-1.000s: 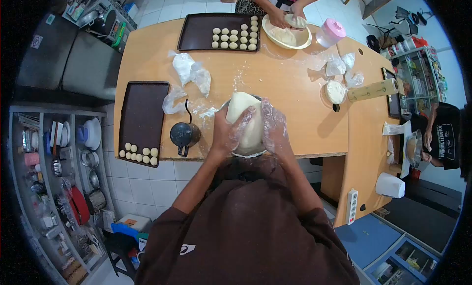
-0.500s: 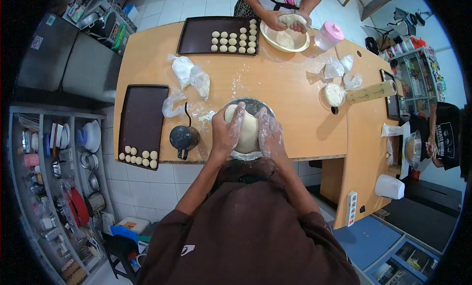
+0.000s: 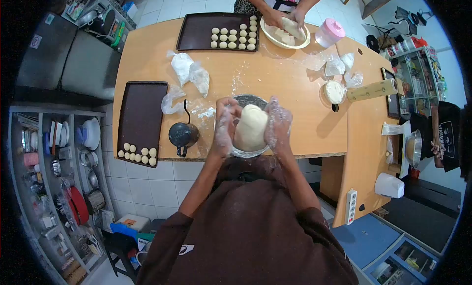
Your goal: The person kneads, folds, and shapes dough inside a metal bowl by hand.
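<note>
A large, smooth lump of pale dough [image 3: 251, 129] is held over a metal bowl [image 3: 248, 99] at the table's front edge. My left hand [image 3: 226, 126], dusted with flour, is curled against the dough's left side. On its right side, my right hand [image 3: 279, 125] presses with floury, bent fingers. The bowl's rim shows behind and below the dough. Just left of my left hand stands a black kettle [image 3: 184, 135] with a thin curved spout. Loose flour [image 3: 207, 113] lies on the table between the kettle and the bowl.
Two dark trays [image 3: 141, 113] [image 3: 204, 33] bear rows of dough balls. Plastic flour bags [image 3: 189, 71] lie between them. Across the table [image 3: 285, 78], a co-worker's hands [image 3: 290, 19] hold dough above a cream bowl [image 3: 301, 44]. At the right are a wrap roll [image 3: 372, 90] and another person's hand [image 3: 437, 148].
The dough has changed shape and turned between my hands, and my fingers have curled more. The co-worker's dough looks longer and lower over the cream bowl.
</note>
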`<state>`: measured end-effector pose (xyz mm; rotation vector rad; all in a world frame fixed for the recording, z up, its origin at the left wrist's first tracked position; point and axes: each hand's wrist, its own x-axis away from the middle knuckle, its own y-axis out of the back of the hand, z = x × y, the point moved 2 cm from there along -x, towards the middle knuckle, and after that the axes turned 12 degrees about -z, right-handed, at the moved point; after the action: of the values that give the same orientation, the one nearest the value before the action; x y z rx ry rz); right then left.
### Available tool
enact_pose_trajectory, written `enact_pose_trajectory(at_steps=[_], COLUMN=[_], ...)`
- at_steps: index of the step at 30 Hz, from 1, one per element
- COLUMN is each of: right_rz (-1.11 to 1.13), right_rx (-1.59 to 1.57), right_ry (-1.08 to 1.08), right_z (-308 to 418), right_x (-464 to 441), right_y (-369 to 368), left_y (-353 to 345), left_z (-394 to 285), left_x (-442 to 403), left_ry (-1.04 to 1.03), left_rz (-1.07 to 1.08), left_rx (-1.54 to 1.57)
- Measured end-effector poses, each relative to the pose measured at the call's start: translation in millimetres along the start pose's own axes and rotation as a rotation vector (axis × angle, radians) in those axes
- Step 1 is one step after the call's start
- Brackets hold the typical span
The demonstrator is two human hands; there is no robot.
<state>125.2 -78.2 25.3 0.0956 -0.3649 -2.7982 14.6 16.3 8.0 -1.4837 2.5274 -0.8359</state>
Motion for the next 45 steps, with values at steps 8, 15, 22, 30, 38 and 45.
enact_pose_trajectory(at_steps=[8, 15, 22, 30, 38, 45], right_rz=[0.004, 0.32, -0.059, -0.208, 0.146, 0.708], right_rx=[-0.042, -0.104, 0.132, 0.054, 0.094, -1.03], right_ry=[-0.234, -0.076, 0.457, 0.362, -0.265, -0.924], right_z=[24.2, 20.9, 71.0, 104.1, 43.9, -45.7], right_x=[-17.6, -24.8, -12.9, -42.8, -66.8, -44.6], right_y=[8.0, 16.2, 22.1, 37.9, 22.0, 21.4], left_y=[-9.9, -20.2, -11.3, -11.3, 2.5, 9.6], left_z=[-21.9, -31.6, -17.0, -23.3, 8.0, 6.0], left_x=[6.5, 7.3, -4.5, 11.7, 2.9, 21.3], left_ry=[-0.302, -0.338, -0.091, -0.193, 0.381, 0.555], left_rz=[0.275, 0.485, 0.523, 0.46, 0.411, 0.161], left_rx=[-0.591, -0.748, -0.784, -0.481, -0.309, 0.051])
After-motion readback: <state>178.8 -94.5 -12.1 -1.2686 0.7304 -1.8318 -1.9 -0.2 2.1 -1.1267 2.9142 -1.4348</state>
